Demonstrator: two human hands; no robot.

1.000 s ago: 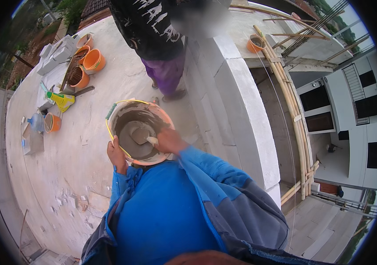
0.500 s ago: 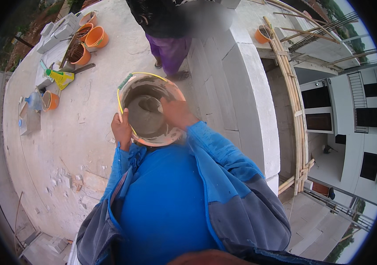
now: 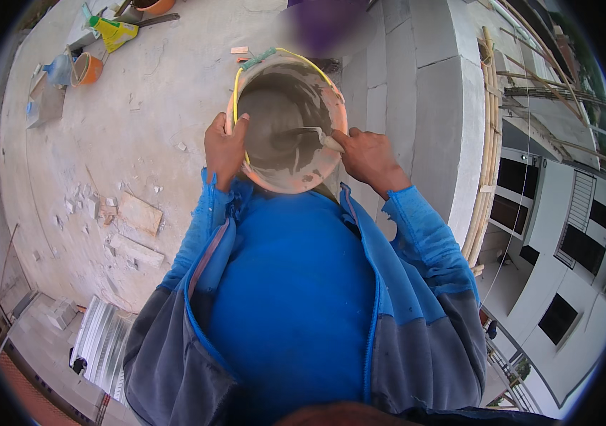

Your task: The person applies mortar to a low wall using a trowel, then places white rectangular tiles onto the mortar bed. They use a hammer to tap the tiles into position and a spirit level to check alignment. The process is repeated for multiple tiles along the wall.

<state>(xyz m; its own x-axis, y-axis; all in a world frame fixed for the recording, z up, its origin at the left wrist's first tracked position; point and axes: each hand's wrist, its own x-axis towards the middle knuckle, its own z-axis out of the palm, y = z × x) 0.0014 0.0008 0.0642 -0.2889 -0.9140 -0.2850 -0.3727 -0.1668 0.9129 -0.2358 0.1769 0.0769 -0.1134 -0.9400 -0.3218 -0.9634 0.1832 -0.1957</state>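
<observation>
An orange bucket [image 3: 340, 160] with a yellow handle sits right in front of my body, its inner wall smeared with grey mortar. Wet mortar [image 3: 267, 117] covers its bottom. On the bucket's left rim, my left hand [image 3: 225, 145] is closed with the thumb over the edge. At the right rim, my right hand [image 3: 370, 157] grips the pale handle of a trowel [image 3: 331, 144]. The trowel's bent metal neck reaches into the bucket; its blade is sunk in the mortar or hidden by it.
A pale block wall [image 3: 452, 106] runs along my right, with bamboo poles [image 3: 489, 156] beyond it. A person in purple [image 3: 321, 25] stands ahead. Leftward are a small orange bucket [image 3: 87, 69], a blue jug [image 3: 58, 71], a yellow-green container [image 3: 115, 33] and rubble [image 3: 139, 213].
My right hand has moved from over the mortar to the right rim, and the trowel handle now shows. The bucket appears higher and further right, and the person ahead is mostly out of view.
</observation>
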